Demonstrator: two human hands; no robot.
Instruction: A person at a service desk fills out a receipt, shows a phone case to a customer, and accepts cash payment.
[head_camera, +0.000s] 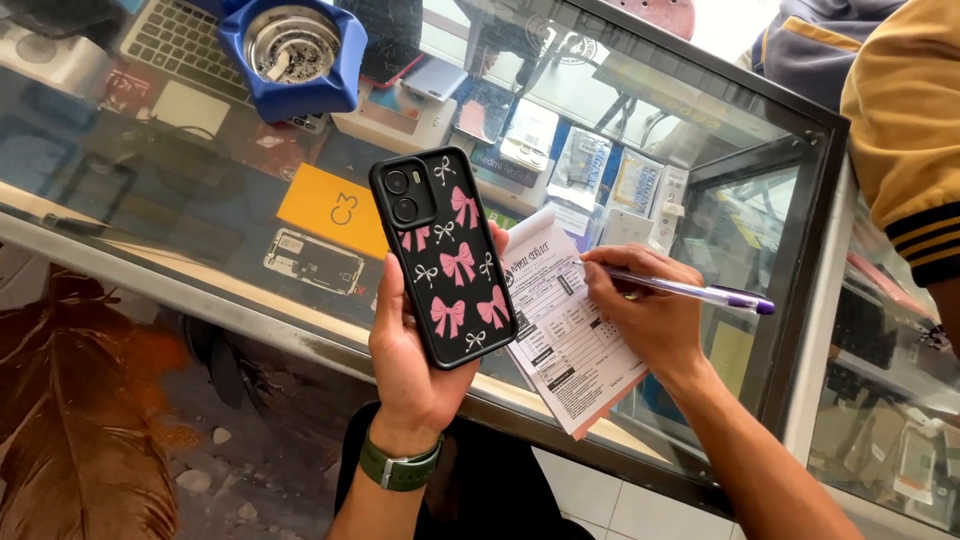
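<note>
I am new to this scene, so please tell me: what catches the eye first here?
First, the black phone with pink bows, held upright in the left hand at the centre. Beside it, the right hand writes with a purple pen on a printed form on the glass counter.

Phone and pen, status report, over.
Left hand grips black phone, pink bows, back up. Right hand holds purple pen on printed form. Nothing in the way.

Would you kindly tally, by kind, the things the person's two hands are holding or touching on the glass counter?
Phone in a black case with pink bows, held in the left hand: 1
Purple pen, held in the right hand: 1
Printed paper form, under the pen tip on the glass counter: 1
Total: 3
</note>
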